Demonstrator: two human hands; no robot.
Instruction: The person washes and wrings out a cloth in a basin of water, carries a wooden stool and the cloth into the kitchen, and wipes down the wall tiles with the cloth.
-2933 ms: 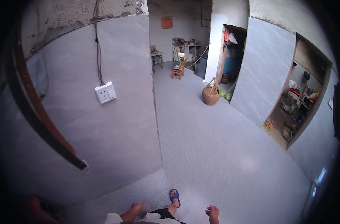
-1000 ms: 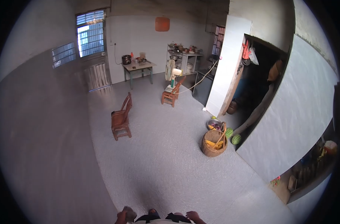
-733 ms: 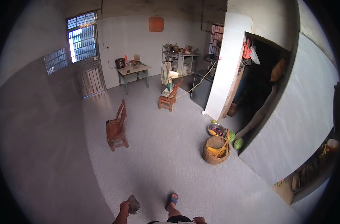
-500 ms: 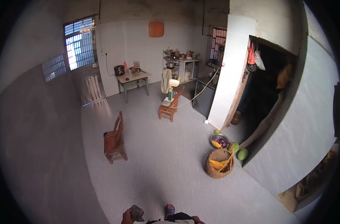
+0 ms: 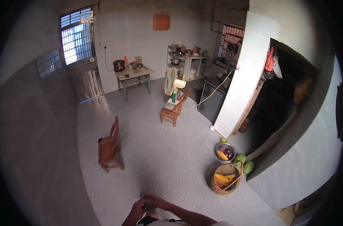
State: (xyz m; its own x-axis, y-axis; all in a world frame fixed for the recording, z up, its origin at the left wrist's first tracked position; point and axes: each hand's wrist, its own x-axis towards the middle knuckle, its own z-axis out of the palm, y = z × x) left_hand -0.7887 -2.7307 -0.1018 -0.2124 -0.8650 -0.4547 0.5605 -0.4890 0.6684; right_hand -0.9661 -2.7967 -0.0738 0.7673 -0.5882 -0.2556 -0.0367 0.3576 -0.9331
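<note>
At the bottom of the view my two hands meet in front of my body. My left hand (image 5: 139,206) is closed on a small grey-brown object (image 5: 150,205), mostly hidden, whose kind I cannot make out. My right hand (image 5: 156,200) reaches across from the right, its fingers closed over the top of the same object. Nearest to the hands on the floor stand a wooden chair (image 5: 109,148) at the left and a wicker basket (image 5: 216,188) of yellow, elongated produce at the right.
Behind the basket are a metal bowl (image 5: 218,155) of purple and yellow produce and striped watermelons (image 5: 248,167). Farther back, a fan (image 5: 171,82) rests on a chair, its cord stretching right. A table (image 5: 141,73) holds a rice cooker (image 5: 119,65). A dark doorway (image 5: 269,101) opens at right.
My right hand has come in from the right to join my left hand at the grey-brown object. My left hand has risen slightly. The view has shifted, and the basket and chair appear closer.
</note>
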